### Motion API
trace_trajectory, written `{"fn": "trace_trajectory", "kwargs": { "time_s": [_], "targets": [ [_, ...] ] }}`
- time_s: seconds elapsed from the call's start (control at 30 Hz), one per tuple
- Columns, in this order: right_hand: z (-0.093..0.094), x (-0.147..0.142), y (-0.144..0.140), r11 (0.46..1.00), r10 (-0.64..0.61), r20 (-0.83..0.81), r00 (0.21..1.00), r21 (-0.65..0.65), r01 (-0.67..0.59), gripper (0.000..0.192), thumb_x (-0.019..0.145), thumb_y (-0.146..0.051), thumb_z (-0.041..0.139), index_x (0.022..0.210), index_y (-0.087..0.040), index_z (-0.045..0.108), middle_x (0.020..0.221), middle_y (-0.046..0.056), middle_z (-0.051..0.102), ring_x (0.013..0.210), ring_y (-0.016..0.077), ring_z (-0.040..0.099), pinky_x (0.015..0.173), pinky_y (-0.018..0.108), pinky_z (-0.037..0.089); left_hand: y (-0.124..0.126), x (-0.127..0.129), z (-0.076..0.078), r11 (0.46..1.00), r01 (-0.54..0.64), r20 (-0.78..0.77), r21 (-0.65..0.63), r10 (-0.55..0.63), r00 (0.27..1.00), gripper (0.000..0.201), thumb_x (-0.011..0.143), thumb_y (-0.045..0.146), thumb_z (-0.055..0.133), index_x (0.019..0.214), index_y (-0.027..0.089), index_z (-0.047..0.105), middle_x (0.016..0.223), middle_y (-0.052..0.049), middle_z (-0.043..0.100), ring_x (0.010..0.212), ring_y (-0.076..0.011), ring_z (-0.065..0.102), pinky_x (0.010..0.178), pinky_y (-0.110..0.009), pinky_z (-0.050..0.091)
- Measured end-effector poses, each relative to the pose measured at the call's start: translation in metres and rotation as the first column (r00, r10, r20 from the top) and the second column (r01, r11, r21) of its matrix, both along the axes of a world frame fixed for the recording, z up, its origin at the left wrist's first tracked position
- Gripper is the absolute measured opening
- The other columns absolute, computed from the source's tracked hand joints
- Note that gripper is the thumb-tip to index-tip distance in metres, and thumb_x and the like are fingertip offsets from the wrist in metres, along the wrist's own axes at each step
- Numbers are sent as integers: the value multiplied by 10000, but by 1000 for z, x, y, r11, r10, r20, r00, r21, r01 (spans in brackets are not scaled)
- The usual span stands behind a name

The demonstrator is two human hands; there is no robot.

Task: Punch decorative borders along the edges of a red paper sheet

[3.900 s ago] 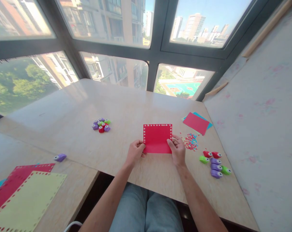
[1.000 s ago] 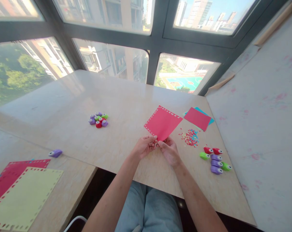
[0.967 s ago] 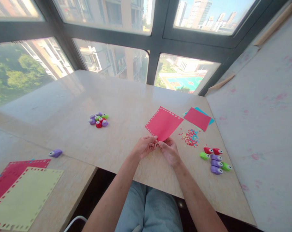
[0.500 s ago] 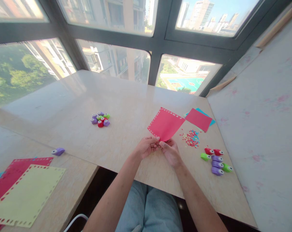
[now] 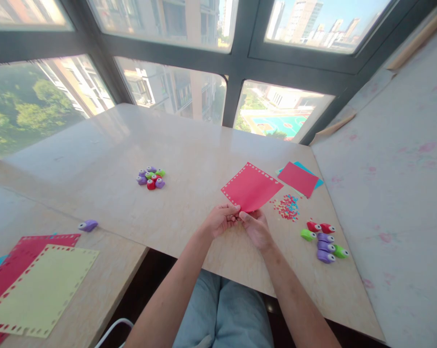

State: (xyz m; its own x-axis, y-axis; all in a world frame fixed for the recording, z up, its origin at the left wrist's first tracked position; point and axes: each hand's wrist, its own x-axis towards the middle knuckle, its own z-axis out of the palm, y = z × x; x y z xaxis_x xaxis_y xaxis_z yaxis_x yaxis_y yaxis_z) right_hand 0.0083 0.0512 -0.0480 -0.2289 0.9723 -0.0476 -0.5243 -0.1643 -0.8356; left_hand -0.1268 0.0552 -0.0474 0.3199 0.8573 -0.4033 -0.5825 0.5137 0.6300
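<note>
A sheet of red paper is held up over the table, with a row of small punched holes along its left and far edges. Its near corner is pinched by my left hand and my right hand, which meet there with thumbs on top. Whether something else is under the fingers is hidden. Just right of the sheet lies a scatter of tiny red, blue and pale paper bits. Further right sit several red, green and purple craft punches.
Behind the paper bits lies a stack of red and blue sheets. More craft punches are clustered left of centre. On the far left are a purple punch and a pale yellow hole-edged sheet over red ones. Windows and a papered wall bound the table.
The red sheet has turned slightly, its far corner shifting a little to the right. Both hands keep their grip at the near corner.
</note>
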Motion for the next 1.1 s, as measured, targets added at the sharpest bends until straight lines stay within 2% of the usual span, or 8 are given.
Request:
{"fn": "trace_trajectory", "kwargs": {
  "time_s": [0.4, 0.57, 0.93, 1.1],
  "targets": [
    [-3, 1, -1, 1000, -16, 15, 1000, 0, 16, 262, 625, -231, 850, 854, -244, 723, 845, -9, 718, 740, 145, 623, 712, 276, 516, -1, 2, 2, 999, -33, -12, -9, 33, 999, 267, 693, 250, 809, 729, 114, 582, 613, -1, 583, 489, -53, 494, 527, -197, 454],
    [-6, 3, 1, 1000, 7, 55, 998, -7, -7, 159, 681, -335, 808, 771, -231, 729, 754, 14, 695, 673, 168, 599, 643, 309, 502, -3, 3, 2, 998, -60, 11, 12, 60, 998, 280, 678, 258, 817, 722, 111, 583, 611, -2, 577, 486, -53, 483, 513, -192, 442],
    [-7, 5, 1, 995, -93, 135, 986, -18, 97, 268, 593, -373, 870, 761, -232, 716, 728, -8, 665, 633, 141, 563, 617, 269, 501, -3, 4, 5, 997, -73, -4, 19, 73, 997, 305, 694, 278, 803, 686, 131, 536, 572, 17, 550, 469, -58, 491, 507, -192, 432],
    [-5, 4, 0, 994, -97, 143, 985, -26, 102, 242, 623, -355, 863, 762, -224, 713, 735, -9, 657, 644, 127, 559, 609, 252, 482, -3, 6, 2, 997, -75, -20, 30, 76, 997, 290, 685, 274, 802, 699, 126, 553, 576, 15, 549, 471, -61, 491, 506, -201, 425]
  ]
}}
